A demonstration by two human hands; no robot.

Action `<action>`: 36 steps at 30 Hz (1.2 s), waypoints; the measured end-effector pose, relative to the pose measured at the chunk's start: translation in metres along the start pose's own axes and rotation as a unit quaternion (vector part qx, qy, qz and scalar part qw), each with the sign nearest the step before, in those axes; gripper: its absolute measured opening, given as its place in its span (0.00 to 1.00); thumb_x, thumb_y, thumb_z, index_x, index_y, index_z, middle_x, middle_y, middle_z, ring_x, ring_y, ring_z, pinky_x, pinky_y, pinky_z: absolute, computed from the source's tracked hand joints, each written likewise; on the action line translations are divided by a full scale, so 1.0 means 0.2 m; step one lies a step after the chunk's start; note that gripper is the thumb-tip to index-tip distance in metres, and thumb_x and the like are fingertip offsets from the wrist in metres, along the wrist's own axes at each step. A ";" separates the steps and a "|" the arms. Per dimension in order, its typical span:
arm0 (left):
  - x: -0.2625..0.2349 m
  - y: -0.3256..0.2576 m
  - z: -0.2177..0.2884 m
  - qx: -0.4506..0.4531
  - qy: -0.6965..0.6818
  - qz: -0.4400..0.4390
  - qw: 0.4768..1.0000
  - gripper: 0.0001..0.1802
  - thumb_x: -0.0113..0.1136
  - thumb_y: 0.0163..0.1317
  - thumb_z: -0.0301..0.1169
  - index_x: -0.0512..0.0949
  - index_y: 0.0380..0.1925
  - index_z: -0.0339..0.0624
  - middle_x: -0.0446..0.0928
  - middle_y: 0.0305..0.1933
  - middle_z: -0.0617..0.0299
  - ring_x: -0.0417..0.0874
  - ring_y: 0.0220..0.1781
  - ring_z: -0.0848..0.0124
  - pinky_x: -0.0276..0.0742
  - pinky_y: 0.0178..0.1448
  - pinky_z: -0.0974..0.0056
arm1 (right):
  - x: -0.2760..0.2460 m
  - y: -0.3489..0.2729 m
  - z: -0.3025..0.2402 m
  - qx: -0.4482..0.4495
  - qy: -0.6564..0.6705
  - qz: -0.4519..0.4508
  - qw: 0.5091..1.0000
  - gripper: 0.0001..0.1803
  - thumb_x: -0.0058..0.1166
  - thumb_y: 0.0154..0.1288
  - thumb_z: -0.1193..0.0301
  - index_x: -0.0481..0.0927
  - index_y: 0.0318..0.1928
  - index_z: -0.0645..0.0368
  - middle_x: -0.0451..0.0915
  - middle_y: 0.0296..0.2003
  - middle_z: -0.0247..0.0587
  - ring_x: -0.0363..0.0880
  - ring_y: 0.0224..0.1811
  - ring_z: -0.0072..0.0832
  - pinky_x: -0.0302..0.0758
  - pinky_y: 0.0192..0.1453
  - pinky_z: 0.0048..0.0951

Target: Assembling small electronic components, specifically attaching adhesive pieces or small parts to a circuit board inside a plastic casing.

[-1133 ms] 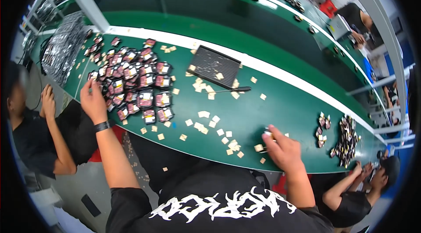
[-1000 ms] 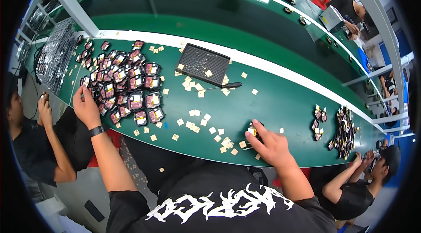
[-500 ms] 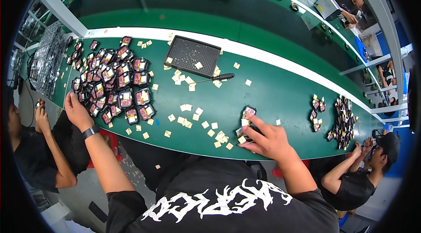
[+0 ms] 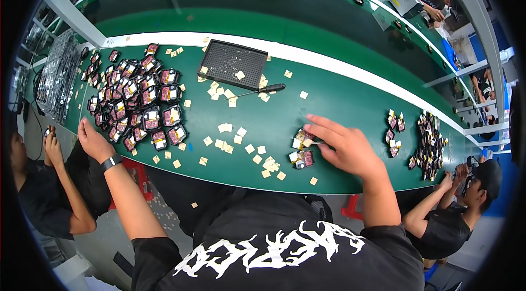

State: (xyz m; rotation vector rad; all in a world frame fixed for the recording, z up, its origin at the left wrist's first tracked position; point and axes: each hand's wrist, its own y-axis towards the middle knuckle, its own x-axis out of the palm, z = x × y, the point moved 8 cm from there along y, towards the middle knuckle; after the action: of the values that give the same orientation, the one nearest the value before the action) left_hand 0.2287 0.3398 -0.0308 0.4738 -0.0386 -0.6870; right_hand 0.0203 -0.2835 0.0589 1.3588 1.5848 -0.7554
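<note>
My right hand (image 4: 348, 148) hovers over the table's near part, its fingers stretched out and thumb apart, slightly smeared by motion. Just left of its thumb lie two small black-cased modules, an upper one (image 4: 302, 138) and a lower one (image 4: 302, 159), with reddish boards and pale and yellow patches. Whether the thumb touches the upper module I cannot tell. My left hand (image 4: 94, 140), with a dark wristband, rests at the near table edge, beside a large heap of similar modules (image 4: 150, 118). Its fingers look loosely stretched, and nothing shows in them.
A black perforated tray (image 4: 233, 63) lies towards the back, with a dark-handled screwdriver (image 4: 273, 88) before it. Small cream squares (image 4: 241, 132) are scattered around. Another module heap (image 4: 428, 146) stands at right. Clear plastic trays (image 4: 57, 74) are stacked at left. People sit on both sides.
My right hand has lifted off the modules and shifted right and up, uncovering the lower module. A cream square now shows below it on the table. My left hand stays nearly in place.
</note>
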 end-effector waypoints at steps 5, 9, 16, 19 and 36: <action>-0.05 -0.07 0.18 0.045 0.128 0.030 0.990 0.19 0.56 0.75 0.36 0.80 0.55 0.31 0.79 0.58 0.52 0.78 0.60 0.68 0.72 0.65 0.63 | 0.06 0.09 -0.02 -0.014 0.023 -0.102 0.994 0.32 0.63 0.54 0.76 0.78 0.63 0.47 0.84 0.56 0.37 0.86 0.46 0.39 0.82 0.44 0.38; -0.03 -0.40 0.65 0.152 0.118 0.026 0.981 0.19 0.55 0.74 0.31 0.77 0.58 0.29 0.76 0.61 0.50 0.78 0.60 0.64 0.71 0.67 0.60 | 0.06 0.08 0.06 0.048 0.075 -0.080 0.993 0.32 0.64 0.53 0.76 0.78 0.63 0.52 0.85 0.50 0.43 0.85 0.44 0.44 0.81 0.48 0.40; 0.30 -1.37 1.31 0.287 -0.030 -0.406 0.867 0.19 0.57 0.63 0.24 0.77 0.54 0.30 0.79 0.59 0.43 0.82 0.59 0.50 0.75 0.65 0.52 | 0.05 0.12 0.06 0.175 0.186 -0.016 0.967 0.33 0.68 0.51 0.82 0.77 0.61 0.59 0.85 0.47 0.36 0.72 0.26 0.17 0.72 0.32 0.21; 0.45 -1.65 1.27 -0.032 -0.235 -0.552 0.799 0.28 0.57 0.68 0.24 0.67 0.68 0.28 0.71 0.70 0.43 0.75 0.71 0.53 0.70 0.73 0.53 | 0.12 0.20 -0.14 0.202 0.488 0.028 0.849 0.31 0.71 0.52 0.83 0.76 0.58 0.63 0.81 0.49 0.29 0.60 0.27 0.06 0.60 0.28 0.10; 0.44 -1.72 1.00 -0.334 -0.264 -0.579 0.696 0.20 0.43 0.80 0.33 0.71 0.64 0.35 0.80 0.46 0.56 0.81 0.36 0.72 0.80 0.37 0.69 | 0.26 0.13 -0.33 0.212 0.464 0.024 0.860 0.29 0.58 0.76 0.59 0.72 0.18 0.63 0.68 0.16 0.26 0.62 0.22 0.12 0.63 0.23 0.25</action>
State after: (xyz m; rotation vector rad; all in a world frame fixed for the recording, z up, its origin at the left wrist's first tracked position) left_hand 0.0532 -0.0279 -0.0114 -0.5334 -0.0227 -1.9892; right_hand 0.0299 -0.1983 0.0414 2.3051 2.1621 -0.4228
